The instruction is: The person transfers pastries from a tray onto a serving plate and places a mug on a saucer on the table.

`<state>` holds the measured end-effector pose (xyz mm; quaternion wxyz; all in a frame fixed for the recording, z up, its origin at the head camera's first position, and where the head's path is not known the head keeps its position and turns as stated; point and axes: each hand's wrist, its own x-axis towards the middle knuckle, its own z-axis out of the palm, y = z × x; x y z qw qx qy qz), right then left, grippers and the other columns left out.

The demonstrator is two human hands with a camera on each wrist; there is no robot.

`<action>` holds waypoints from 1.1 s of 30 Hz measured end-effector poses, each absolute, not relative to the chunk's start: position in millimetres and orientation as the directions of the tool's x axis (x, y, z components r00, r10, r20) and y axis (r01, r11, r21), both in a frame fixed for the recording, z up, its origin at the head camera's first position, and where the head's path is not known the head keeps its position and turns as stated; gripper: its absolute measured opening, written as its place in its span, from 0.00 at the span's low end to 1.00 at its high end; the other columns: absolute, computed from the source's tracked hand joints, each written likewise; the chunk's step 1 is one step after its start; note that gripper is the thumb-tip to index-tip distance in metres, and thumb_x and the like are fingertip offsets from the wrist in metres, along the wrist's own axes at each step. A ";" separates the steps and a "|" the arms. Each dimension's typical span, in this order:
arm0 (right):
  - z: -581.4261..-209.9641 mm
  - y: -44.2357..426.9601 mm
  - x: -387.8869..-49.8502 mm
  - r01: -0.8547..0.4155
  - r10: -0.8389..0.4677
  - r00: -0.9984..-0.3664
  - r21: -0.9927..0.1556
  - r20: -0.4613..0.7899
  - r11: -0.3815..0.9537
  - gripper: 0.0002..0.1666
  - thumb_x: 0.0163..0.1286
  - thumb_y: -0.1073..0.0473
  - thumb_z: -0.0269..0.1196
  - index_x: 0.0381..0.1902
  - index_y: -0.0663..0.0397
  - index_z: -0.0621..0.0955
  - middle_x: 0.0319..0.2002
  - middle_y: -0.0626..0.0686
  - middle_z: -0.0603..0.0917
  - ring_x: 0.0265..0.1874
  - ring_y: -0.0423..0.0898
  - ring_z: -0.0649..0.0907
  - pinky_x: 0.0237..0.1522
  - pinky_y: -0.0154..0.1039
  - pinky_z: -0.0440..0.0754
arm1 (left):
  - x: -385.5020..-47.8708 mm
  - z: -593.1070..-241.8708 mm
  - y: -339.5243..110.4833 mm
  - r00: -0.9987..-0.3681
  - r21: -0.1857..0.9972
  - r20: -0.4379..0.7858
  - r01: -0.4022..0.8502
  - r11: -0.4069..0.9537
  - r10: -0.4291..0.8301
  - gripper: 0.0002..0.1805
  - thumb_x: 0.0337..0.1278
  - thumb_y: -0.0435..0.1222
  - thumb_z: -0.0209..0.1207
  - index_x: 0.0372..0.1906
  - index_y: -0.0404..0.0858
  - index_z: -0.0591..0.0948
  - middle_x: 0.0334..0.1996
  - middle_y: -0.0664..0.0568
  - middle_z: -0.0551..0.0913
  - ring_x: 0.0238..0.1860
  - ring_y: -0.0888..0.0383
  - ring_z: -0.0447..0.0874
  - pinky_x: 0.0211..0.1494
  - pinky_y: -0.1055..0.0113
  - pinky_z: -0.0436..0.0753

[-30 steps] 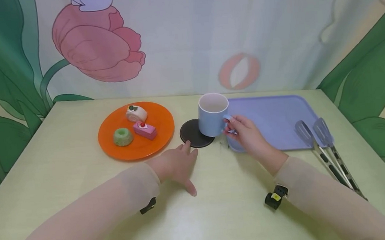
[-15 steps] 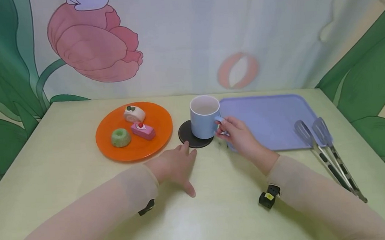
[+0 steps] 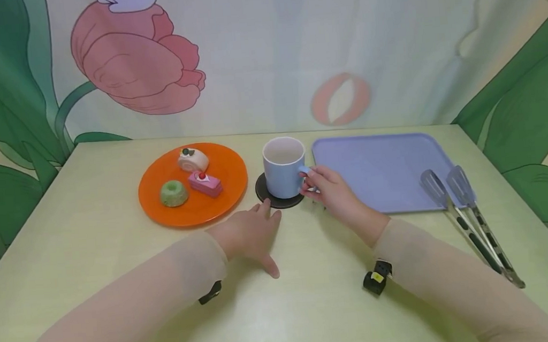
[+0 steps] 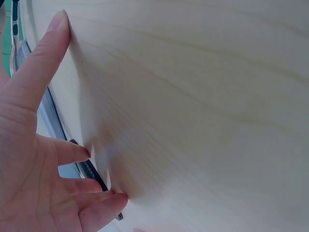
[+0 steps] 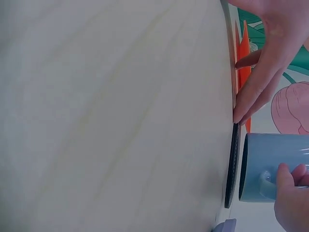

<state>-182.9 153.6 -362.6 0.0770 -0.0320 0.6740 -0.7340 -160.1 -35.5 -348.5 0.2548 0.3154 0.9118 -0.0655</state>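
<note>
A light blue mug (image 3: 281,178) stands upright over a round black coaster (image 3: 284,203) near the middle of the table. My right hand (image 3: 336,195) grips its handle between thumb and fingers, on the right side. In the right wrist view, a thin gap shows between the base of the mug (image 5: 260,150) and the coaster (image 5: 232,169). With fingers spread, my left hand (image 3: 250,234) rests at the near left edge of the coaster, fingertips touching its rim. The left wrist view shows that hand (image 4: 34,159) with the thumb stretched out along the table.
Left of the coaster, an orange plate (image 3: 161,217) bears a green ring cake (image 3: 174,194), a pink cake slice (image 3: 204,184) and a cream roll (image 3: 193,160). On the right lies a lavender tray (image 3: 375,168), with metal tongs (image 3: 474,230) across its near right corner.
My right hand has carried the mug left, from the coaster's right side to above its middle, and slightly lower. My left hand has stayed at the coaster's edge.
</note>
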 end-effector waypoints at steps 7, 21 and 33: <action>-365.7 153.6 -183.1 0.065 -0.166 -0.985 -0.997 -0.056 -0.047 0.16 0.75 0.64 0.42 0.49 0.76 0.68 0.33 0.53 0.72 0.34 0.40 0.74 0.55 0.43 0.75 | -160.1 -349.4 -34.3 -0.671 0.048 -0.500 0.610 0.791 0.548 0.66 0.23 0.71 0.62 0.73 0.44 0.53 0.72 0.38 0.45 0.70 0.43 0.49 0.66 0.50 0.61; -363.8 155.5 -180.9 0.102 -0.299 -0.949 -0.995 -0.102 0.016 0.11 0.76 0.64 0.40 0.33 0.64 0.65 0.42 0.55 0.68 0.39 0.43 0.74 0.50 0.37 0.77 | -160.3 -349.3 -33.5 -0.670 0.030 -0.504 0.618 0.786 0.546 0.67 0.24 0.71 0.62 0.73 0.41 0.53 0.72 0.37 0.45 0.70 0.42 0.51 0.66 0.51 0.62; -372.9 164.8 -189.6 0.024 -0.395 -0.918 -0.999 -0.040 0.047 0.16 0.76 0.59 0.44 0.44 0.71 0.68 0.30 0.51 0.69 0.38 0.42 0.75 0.50 0.40 0.77 | -160.0 -350.3 -35.2 -0.674 0.030 -0.499 0.615 0.788 0.545 0.67 0.25 0.71 0.62 0.73 0.42 0.52 0.72 0.37 0.44 0.70 0.42 0.50 0.67 0.52 0.61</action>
